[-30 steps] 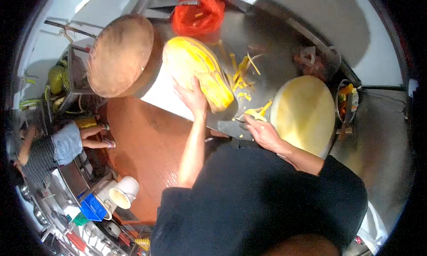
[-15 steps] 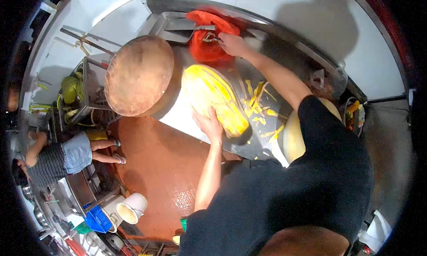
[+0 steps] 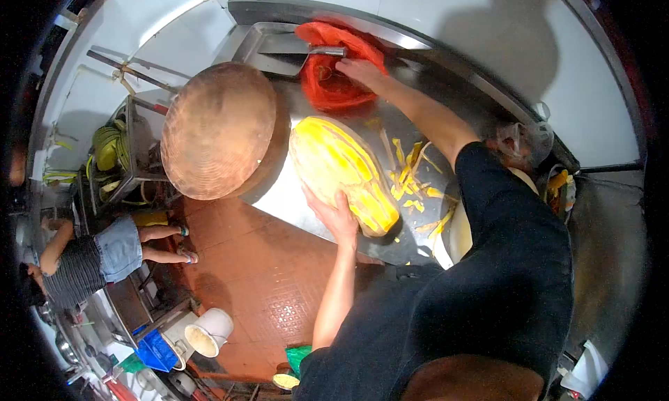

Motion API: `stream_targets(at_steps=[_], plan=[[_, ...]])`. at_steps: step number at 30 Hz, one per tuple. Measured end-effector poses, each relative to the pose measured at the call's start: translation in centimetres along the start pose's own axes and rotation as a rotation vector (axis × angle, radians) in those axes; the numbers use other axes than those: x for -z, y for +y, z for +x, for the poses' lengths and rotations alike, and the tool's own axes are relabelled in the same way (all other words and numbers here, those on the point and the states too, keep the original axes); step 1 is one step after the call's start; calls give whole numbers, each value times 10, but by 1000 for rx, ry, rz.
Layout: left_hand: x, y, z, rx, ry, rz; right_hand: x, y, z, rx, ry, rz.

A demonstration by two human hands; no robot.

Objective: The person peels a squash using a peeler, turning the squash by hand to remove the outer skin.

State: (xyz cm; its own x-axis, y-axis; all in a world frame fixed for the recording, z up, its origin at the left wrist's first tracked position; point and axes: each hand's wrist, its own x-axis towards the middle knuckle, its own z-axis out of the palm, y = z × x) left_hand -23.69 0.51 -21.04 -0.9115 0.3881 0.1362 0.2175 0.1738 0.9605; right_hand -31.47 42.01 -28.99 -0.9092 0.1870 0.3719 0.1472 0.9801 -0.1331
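Note:
A large, mostly peeled yellow-orange squash (image 3: 334, 160) lies on the metal counter. My left hand (image 3: 336, 218) rests against its near side, thumb and fingers spread over the surface. At the red plastic bag (image 3: 334, 98), my right hand (image 3: 359, 72) has its fingers curled together. A blurred looped metal tool, which looks like a peeler (image 3: 325, 73), extends from the fingertips over the bag. Just beyond lies a knife with a metal handle (image 3: 327, 51), its blade over the metal tray (image 3: 268, 35).
Peel strips (image 3: 411, 174) lie right of the squash. A round wooden chopping block (image 3: 219, 129) stands to the left. Another pale squash (image 3: 460, 227) is partly hidden by my body. A person (image 3: 90, 258) stands at the far left, near a white bucket (image 3: 209, 331).
The view has shifted slightly, so the counter appears lower. My right hand and the metal tool have moved a little left over the bag. My left hand stays on the squash.

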Motion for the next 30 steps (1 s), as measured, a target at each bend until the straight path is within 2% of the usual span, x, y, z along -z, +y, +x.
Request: stream_targets(at_steps=[2,5,7,9,11,13,15,17,21,24,26,28,30], plan=[[0,0,1,-15,-1,-9,70,-48,12,-167,-252,84],[-3,-2,1,-3,6,-3,48,-55,5,-4,-40,434],[-4,-3,0,7,12,25,62,-79,0,-289,-79,1070],[-5,-2,0,-15,6,32,58,-82,-2,-331,-151,1016],[-6,1,2,-24,7,43,17,-55,-2,-115,-239,270],[-6,3,2,-9,4,60,28,-58,-5,-243,-126,500],[-7,0,2,-20,9,82,55,-65,-20,-293,-31,494],[-8,1,1,-19,0,100,120,-85,-34,-256,47,244],[-6,4,1,-41,-11,100,175,-90,-80,-417,173,243],[-8,1,1,-44,-4,105,181,-80,-137,-652,99,364],[-8,3,2,-21,-1,107,192,-88,-172,-853,-36,426],[-8,11,1,11,-12,100,175,-78,-223,-528,31,172],[-9,4,0,-6,-7,105,179,-80,-233,-567,-36,87]])
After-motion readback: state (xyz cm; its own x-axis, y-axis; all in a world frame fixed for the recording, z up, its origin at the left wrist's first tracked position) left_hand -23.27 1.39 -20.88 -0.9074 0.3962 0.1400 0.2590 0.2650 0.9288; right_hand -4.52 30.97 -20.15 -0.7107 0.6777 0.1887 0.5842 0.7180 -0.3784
